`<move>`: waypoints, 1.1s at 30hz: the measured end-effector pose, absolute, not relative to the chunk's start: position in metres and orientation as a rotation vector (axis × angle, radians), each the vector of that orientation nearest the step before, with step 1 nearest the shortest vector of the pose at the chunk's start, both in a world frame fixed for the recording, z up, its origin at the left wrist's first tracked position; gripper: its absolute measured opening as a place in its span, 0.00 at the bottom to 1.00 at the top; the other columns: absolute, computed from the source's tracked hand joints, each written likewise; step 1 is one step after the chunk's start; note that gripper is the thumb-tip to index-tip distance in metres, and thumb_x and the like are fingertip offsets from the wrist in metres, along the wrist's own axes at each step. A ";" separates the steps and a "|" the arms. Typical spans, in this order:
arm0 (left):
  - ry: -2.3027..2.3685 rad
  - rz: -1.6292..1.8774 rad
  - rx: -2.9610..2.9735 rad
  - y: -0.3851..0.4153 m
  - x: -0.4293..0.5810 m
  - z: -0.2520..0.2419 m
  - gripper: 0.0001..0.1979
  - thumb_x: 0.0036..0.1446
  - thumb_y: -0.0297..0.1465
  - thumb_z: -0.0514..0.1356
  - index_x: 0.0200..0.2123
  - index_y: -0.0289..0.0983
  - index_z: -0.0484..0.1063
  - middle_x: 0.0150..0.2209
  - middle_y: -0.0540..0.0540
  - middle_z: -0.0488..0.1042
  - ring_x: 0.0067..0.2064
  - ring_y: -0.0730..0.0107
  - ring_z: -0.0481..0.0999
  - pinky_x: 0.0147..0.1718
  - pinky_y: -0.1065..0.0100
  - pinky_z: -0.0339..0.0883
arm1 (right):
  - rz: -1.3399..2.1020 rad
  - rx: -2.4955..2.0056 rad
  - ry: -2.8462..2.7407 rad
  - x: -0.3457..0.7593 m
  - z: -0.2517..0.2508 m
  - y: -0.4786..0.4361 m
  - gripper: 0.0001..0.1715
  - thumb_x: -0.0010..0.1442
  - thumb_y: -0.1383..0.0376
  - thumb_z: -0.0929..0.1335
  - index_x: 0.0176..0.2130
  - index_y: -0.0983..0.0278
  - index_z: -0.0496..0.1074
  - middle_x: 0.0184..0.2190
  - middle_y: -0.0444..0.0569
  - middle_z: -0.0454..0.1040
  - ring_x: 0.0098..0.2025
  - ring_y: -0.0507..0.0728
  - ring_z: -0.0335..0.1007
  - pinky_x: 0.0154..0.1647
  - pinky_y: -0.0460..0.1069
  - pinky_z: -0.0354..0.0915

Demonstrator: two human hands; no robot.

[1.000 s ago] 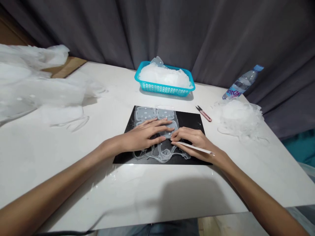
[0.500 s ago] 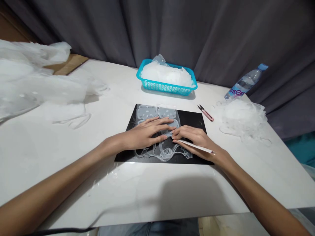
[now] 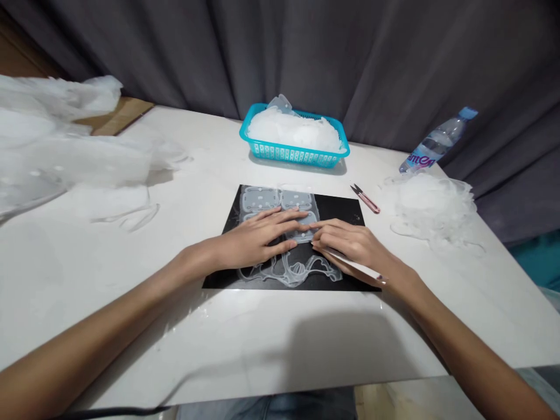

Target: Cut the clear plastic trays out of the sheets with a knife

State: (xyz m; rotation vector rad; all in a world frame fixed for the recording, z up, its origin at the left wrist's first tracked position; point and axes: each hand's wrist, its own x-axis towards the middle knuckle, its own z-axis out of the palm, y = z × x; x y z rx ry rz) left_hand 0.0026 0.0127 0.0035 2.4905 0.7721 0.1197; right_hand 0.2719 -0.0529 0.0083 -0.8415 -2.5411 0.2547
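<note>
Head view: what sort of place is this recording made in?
Probably a small hand-trimming workstation: a white table before a grey curtain, a black mat under clear moulded pieces, a blue basket of them, and snips.

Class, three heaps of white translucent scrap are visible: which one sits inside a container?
The heap in the turquoise basket; the other two lie loose on the table.

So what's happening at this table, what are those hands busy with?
A person is working on a translucent moulded sheet lying on a black mat. The left hand lies flat on the sheet, pressing it down, while the right hand holds a thin white tool with its tip at the sheet's edge. Small pink snips lie beside the mat, a pile of clear trimmings sits to the right, and a turquoise basket stands behind.
</note>
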 end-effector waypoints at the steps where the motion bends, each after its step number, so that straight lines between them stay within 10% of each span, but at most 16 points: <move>1: 0.766 0.117 2.491 0.013 0.003 0.004 0.26 0.77 0.47 0.48 0.72 0.50 0.62 0.78 0.50 0.52 0.78 0.56 0.49 0.76 0.49 0.41 | 0.238 -0.863 -2.538 0.274 0.009 -0.054 0.09 0.75 0.70 0.63 0.45 0.62 0.72 0.43 0.53 0.81 0.62 0.62 0.73 0.54 0.55 0.74; 17: 1.024 0.374 2.681 -0.005 0.004 0.015 0.30 0.73 0.53 0.51 0.63 0.36 0.68 0.59 0.34 0.72 0.61 0.43 0.72 0.61 0.43 0.66 | 0.200 -1.268 -2.225 0.272 0.019 -0.057 0.17 0.79 0.64 0.57 0.39 0.60 0.68 0.42 0.53 0.72 0.47 0.63 0.67 0.50 0.61 0.70; 33: 1.177 0.571 2.331 -0.009 0.012 0.008 0.21 0.74 0.48 0.53 0.55 0.38 0.68 0.51 0.39 0.68 0.51 0.49 0.77 0.54 0.46 0.72 | 0.521 -1.539 -1.743 0.231 0.000 -0.061 0.11 0.69 0.58 0.72 0.48 0.59 0.71 0.36 0.46 0.79 0.37 0.59 0.71 0.38 0.52 0.65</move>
